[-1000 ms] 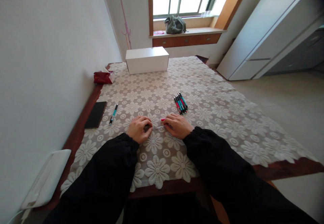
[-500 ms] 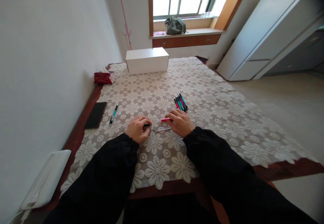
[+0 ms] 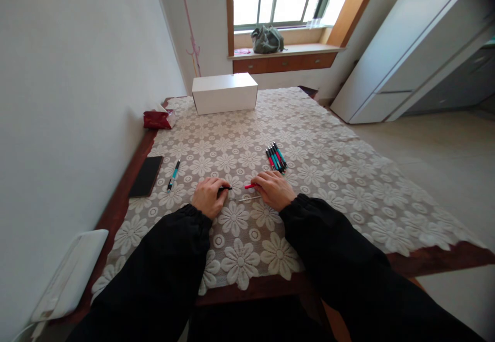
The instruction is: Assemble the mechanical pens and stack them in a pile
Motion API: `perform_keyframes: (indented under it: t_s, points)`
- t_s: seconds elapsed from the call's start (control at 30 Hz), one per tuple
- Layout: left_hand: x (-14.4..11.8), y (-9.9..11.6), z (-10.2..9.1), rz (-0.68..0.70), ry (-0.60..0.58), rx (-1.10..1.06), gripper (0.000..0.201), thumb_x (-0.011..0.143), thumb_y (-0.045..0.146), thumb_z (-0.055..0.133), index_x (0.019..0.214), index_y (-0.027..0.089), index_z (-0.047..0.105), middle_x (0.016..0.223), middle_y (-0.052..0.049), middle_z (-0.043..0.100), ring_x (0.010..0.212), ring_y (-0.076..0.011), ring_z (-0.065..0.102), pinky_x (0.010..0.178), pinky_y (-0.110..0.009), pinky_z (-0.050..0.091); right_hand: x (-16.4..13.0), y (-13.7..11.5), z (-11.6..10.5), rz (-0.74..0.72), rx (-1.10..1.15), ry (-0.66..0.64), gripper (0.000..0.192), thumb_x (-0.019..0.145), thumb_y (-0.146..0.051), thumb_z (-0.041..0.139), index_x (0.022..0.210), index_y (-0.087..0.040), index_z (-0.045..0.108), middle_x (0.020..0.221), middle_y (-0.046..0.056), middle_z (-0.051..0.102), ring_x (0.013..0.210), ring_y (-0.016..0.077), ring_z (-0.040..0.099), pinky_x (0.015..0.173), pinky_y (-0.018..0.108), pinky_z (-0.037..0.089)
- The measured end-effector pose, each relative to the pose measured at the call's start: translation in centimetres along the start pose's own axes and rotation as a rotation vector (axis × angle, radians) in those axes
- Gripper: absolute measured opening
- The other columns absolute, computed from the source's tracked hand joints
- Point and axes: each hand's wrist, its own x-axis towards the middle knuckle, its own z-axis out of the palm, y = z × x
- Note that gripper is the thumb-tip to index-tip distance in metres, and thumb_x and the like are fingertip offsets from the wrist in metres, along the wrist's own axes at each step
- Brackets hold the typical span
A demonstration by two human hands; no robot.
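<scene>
My left hand [image 3: 209, 196] is closed on a black pen part [image 3: 226, 188], whose tip points right. Opposite it, my right hand [image 3: 275, 190] pinches a red pen barrel [image 3: 249, 186] that points left. A gap separates the two parts. On the cloth below the red barrel lies a thin, pale pen refill [image 3: 247, 198], its right end running under my right fingers. Just beyond that hand is a row of several black-gripped pens [image 3: 276, 157] in teal and red. A single teal and black pen [image 3: 174, 175] lies left of my left hand.
A dark notebook [image 3: 146, 177] lies at the left edge of the lace tablecloth [image 3: 240, 262]. Farther back are a red tissue pack [image 3: 158, 119] and a long white box [image 3: 225, 94]. A white device with a cable [image 3: 73, 270] sits at the near left corner.
The black part now shows more beyond my left fingertips, pointing right. My right hand and the red barrel have shifted slightly down and left.
</scene>
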Motion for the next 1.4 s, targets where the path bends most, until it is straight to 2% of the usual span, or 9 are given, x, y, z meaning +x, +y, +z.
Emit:
perform_keyframes:
  t_s: [0.37,0.77,1.13,1.4]
  points:
    - [-0.05,-0.48,0.35,0.021,-0.026,-0.007,0.016,0.094,0.019,0.060,0.103,0.026,0.072,0.106,-0.002,0.071,0.105,-0.0264,0.060,0.093,-0.043,0.047,-0.02,-0.11,-0.18,-0.074,0.072,0.084,0.017,0.100,-0.016,0.056,0.100,-0.024,0.071,0.102,0.006,0.066,0.098,0.0234,0.055,0.090,0.038,0.039]
    - [-0.01,-0.42,0.38,0.009,-0.038,-0.011,0.016,0.095,0.021,0.061,0.104,0.028,0.073,0.108,-0.002,0.071,0.109,-0.0260,0.060,0.097,-0.043,0.046,0.03,-0.11,-0.07,-0.064,0.060,0.091,0.013,0.099,-0.017,0.059,0.100,-0.023,0.070,0.103,0.006,0.066,0.098,0.0238,0.055,0.091,0.039,0.038]
    - [-0.03,-0.56,0.51,0.026,-0.029,-0.034,0.015,0.095,0.022,0.060,0.103,0.027,0.073,0.108,-0.002,0.072,0.106,-0.0260,0.061,0.095,-0.044,0.047,-0.06,-0.05,-0.05,-0.021,0.043,0.007,0.012,0.098,-0.017,0.058,0.100,-0.022,0.068,0.102,0.006,0.067,0.099,0.0243,0.056,0.092,0.039,0.039]
    - [-0.01,-0.25,0.33,0.022,-0.024,-0.036,0.014,0.093,0.020,0.063,0.102,0.026,0.072,0.105,-0.002,0.073,0.104,-0.0255,0.062,0.094,-0.042,0.047,-0.02,-0.17,-0.10,-0.019,0.057,-0.009,0.012,0.098,-0.017,0.057,0.099,-0.021,0.068,0.101,0.007,0.066,0.099,0.0245,0.055,0.092,0.039,0.040]
